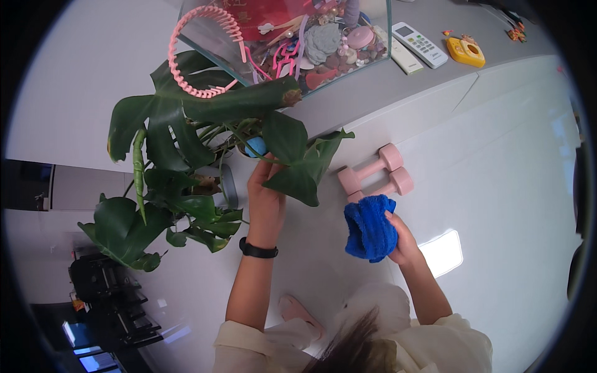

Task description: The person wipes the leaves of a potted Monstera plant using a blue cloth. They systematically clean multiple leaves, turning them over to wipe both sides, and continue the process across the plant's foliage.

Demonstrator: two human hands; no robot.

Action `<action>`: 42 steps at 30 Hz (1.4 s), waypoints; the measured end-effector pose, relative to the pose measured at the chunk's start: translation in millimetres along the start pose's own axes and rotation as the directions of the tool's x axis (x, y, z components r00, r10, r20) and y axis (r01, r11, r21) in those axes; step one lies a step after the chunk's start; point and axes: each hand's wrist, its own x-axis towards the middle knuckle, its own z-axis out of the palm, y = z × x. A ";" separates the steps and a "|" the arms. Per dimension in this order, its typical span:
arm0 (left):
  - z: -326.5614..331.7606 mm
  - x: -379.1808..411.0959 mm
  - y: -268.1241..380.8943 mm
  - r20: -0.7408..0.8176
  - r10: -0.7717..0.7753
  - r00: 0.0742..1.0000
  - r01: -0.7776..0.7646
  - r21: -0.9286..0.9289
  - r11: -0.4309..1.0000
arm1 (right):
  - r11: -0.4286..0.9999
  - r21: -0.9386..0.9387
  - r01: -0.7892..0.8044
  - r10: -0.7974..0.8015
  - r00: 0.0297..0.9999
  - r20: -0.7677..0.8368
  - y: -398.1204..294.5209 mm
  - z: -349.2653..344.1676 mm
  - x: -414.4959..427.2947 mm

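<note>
My right hand (402,240) grips a bunched blue terry cloth (371,228) in front of me. With a black band on its wrist, my left hand (267,193) reaches in among the leaves of a potted monstera plant (184,130). Its fingers go partly behind a dark green leaf (296,179), so I cannot see whether they grip it. Just above the fingertips, a light blue rounded object (255,147) shows in the pot.
A pair of pink dumbbells (373,170) lies on the pale floor. On the grey cabinet top (499,37) stand a glass tank (345,79) of trinkets, a pink headband (175,65) at its corner, remote controls (422,44) and a yellow toy (465,51). Black chairs (109,298) stand lower left.
</note>
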 end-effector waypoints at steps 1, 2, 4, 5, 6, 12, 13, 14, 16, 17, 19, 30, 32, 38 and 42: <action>5.4 4.6 -2.4 0.103 -0.015 0.995 0.025 -0.102 0.994 | 1.000 0.002 0.024 -0.024 1.000 -0.014 2.7 -1.6 -2.1; 9.9 7.5 -3.6 0.208 -0.020 0.978 0.062 -0.197 0.978 | 0.999 0.006 0.048 -0.048 0.998 -0.028 4.6 -2.5 -2.3; 5.0 7.2 -19.9 0.338 0.024 0.941 0.103 -0.354 0.929 | 0.988 -0.043 0.146 -0.147 0.989 -0.006 1.8 -4.2 -5.0; -8.0 9.0 -35.4 0.369 0.066 0.927 0.102 -0.417 0.903 | 0.977 -0.080 0.196 -0.196 0.981 0.013 -4.1 -3.2 -6.4; -15.6 9.1 -44.4 0.398 0.108 0.911 0.103 -0.474 0.874 | 0.963 -0.113 0.246 -0.243 0.969 0.035 -9.5 1.1 -8.1; 30.9 28.2 -22.1 0.637 0.431 0.639 0.411 -0.757 0.508 | 0.547 -0.537 0.642 -0.610 0.745 0.269 -43.1 96.4 -43.2; 38.5 23.8 -20.0 0.608 0.388 0.692 0.373 -0.762 0.529 | 0.414 -0.632 0.655 -0.617 0.713 0.335 -42.5 113.1 -46.1; 44.9 17.2 -18.1 0.575 0.343 0.743 0.335 -0.763 0.553 | 0.271 -0.709 0.651 -0.608 0.687 0.398 -42.0 129.1 -48.3; 51.0 7.7 -3.8 0.527 0.314 0.789 0.283 -0.767 0.577 | 0.215 -0.764 0.609 -0.570 0.713 0.408 -48.6 165.6 -47.0; 54.4 7.7 4.2 0.524 0.324 0.788 0.277 -0.770 0.575 | 0.177 -0.760 0.625 -0.600 0.681 0.421 -53.8 178.4 -36.0; 40.5 13.6 6.4 0.564 0.438 0.700 0.479 -0.826 0.298 | 0.038 -0.793 0.608 -0.657 0.613 0.438 -69.2 205.5 -13.2; -2.1 8.0 26.1 0.582 0.437 0.686 0.490 -0.813 0.313 | -0.839 -0.509 0.191 -0.442 0.303 0.844 6.2 240.3 34.7; -6.2 4.5 30.8 0.573 0.366 0.733 0.361 -0.784 0.504 | -0.841 -0.464 0.278 -0.345 0.385 0.856 10.8 224.4 28.1; -8.2 0.3 25.0 0.612 0.385 0.691 0.442 -0.779 0.444 | -0.811 -0.418 0.410 -0.194 0.485 0.853 2.2 209.5 5.5; -9.8 4.0 28.3 0.594 0.350 0.724 0.468 -0.796 0.384 | -0.799 -0.513 0.314 -0.274 0.571 0.774 -21.4 204.1 -10.9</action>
